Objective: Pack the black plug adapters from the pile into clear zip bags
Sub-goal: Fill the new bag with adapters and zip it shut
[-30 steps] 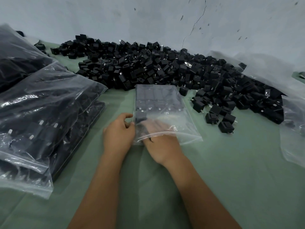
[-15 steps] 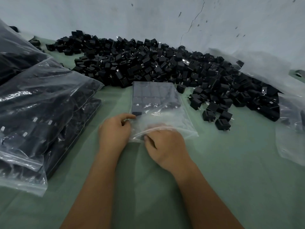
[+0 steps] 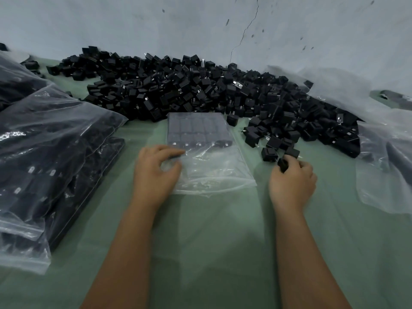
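Note:
A clear zip bag point(image 3: 207, 166) lies flat on the green table point(image 3: 211, 230), its far half filled with neat rows of black plug adapters point(image 3: 196, 130). My left hand point(image 3: 156, 172) pinches the bag's left edge near its mouth. To the right of the bag, my right hand point(image 3: 292, 181) has its fingers curled round one black adapter point(image 3: 282, 165) at the near edge of the big pile of black adapters point(image 3: 200, 90), which stretches along the wall.
Large filled clear bags point(image 3: 49, 157) of adapters are stacked at the left. Empty clear bags point(image 3: 383, 161) lie at the right edge and over the pile's right end. A cracked grey wall point(image 3: 223, 25) closes the back.
My right hand has left the bag's mouth and moved right to the pile's edge, where it now grips a single adapter. My left hand still holds the bag's left edge.

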Demonstrator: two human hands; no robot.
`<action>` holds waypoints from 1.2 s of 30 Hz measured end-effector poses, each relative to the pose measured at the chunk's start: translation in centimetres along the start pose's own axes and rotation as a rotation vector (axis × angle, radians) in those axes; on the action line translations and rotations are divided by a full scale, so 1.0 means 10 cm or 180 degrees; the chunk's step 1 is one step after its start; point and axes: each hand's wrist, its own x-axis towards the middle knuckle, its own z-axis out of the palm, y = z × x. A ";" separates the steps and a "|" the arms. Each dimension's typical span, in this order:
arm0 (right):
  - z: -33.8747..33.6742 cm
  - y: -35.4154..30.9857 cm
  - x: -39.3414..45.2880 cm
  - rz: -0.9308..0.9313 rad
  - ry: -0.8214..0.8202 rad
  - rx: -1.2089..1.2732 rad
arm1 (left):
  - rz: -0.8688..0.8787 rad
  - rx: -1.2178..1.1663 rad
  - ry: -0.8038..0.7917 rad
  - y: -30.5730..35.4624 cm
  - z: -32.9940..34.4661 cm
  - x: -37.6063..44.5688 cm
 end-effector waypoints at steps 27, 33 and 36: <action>0.21 -0.71 -1.00 -0.2375 -0.0853 0.0605 | -0.0487 -0.1140 -0.0180 0.10 0.06 -0.07; 0.24 -0.64 -0.99 -0.2233 -0.0788 0.0162 | -0.0200 -0.1324 -0.0445 0.13 -0.01 -0.09; 0.25 -0.67 -0.96 -0.2251 -0.0861 0.0078 | -0.0136 -0.1433 -0.0554 0.14 -0.02 -0.09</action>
